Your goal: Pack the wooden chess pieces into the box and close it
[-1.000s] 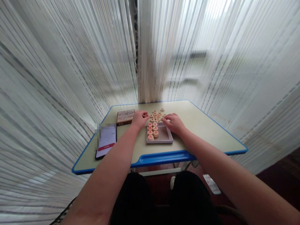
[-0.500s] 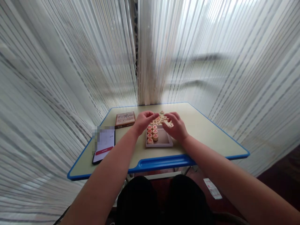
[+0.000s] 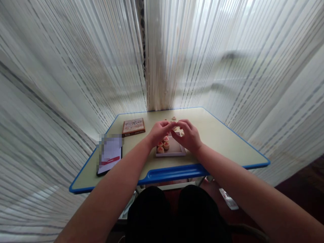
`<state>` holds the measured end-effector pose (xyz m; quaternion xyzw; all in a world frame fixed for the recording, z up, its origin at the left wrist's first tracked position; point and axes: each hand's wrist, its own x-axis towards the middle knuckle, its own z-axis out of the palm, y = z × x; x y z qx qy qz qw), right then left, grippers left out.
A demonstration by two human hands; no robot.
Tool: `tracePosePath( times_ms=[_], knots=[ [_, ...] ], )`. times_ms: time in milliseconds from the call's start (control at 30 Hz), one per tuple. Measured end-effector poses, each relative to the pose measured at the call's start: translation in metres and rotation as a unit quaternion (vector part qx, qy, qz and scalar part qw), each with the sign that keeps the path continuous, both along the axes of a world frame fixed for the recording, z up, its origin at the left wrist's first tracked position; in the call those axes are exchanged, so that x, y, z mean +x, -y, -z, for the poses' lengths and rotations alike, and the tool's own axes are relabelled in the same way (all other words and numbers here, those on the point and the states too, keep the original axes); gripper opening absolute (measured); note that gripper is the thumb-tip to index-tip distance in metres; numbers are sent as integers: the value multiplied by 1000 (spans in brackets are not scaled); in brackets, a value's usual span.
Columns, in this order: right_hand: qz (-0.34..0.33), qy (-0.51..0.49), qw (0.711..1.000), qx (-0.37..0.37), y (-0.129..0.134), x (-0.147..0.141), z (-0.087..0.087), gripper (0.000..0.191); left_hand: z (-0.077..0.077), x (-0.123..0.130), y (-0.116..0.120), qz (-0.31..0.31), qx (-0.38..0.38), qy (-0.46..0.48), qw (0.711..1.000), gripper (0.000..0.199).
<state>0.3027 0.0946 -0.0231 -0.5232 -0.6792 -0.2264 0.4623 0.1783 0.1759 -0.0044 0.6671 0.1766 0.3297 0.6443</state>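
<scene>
The left hand (image 3: 160,132) and right hand (image 3: 189,135) were curled narrow, fingertips nearly meeting above the far side of the shallow tray (image 3: 172,154); whether they pinched a piece, I could not tell. Red-marked round pieces (image 3: 166,145) sat along the tray's left side, with loose pieces (image 3: 174,118) beyond on the worktop (image 3: 225,148). Good handling called for light rim grips, knuckles clear of neighbours.

Bare hands (image 3: 191,136) and forearms (image 3: 118,182); below the hands, plain black trousers (image 3: 202,216) cover both rounded knees (image 3: 152,195)
</scene>
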Motion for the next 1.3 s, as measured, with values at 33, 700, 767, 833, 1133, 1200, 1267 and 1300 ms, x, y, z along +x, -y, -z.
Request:
tracePosePath(
  times_ms=[33,700,767,833,1133,1200,1267,1300],
  knots=[
    [5,-4,1000,-1,0,0,-1,19,0,0,0,6,-6,7,1000,42],
    [-15,-49,998,-29,-5,10,-1,17,-5,-7,-12,35,-72,-24,996,35],
    [-13,-45,998,-36,-3,10,-1,16,-6,-9,-12,38,-58,-32,997,35],
    [-13,-44,998,-40,-2,10,-1,16,-7,-10,-11,33,-44,-34,998,35],
    [-31,-52,997,-46,1,8,-3,18,-9,-13,-12,4,2,-51,999,37],
    [-34,-56,997,-47,2,8,-3,16,-10,-13,-11,9,0,-63,998,36],
    [-36,-58,996,-53,4,8,-4,15,-12,-14,-10,11,1,-70,997,35],
    [-36,-58,996,-55,5,8,-4,14,-12,-14,-9,12,2,-71,997,34]
  ],
)
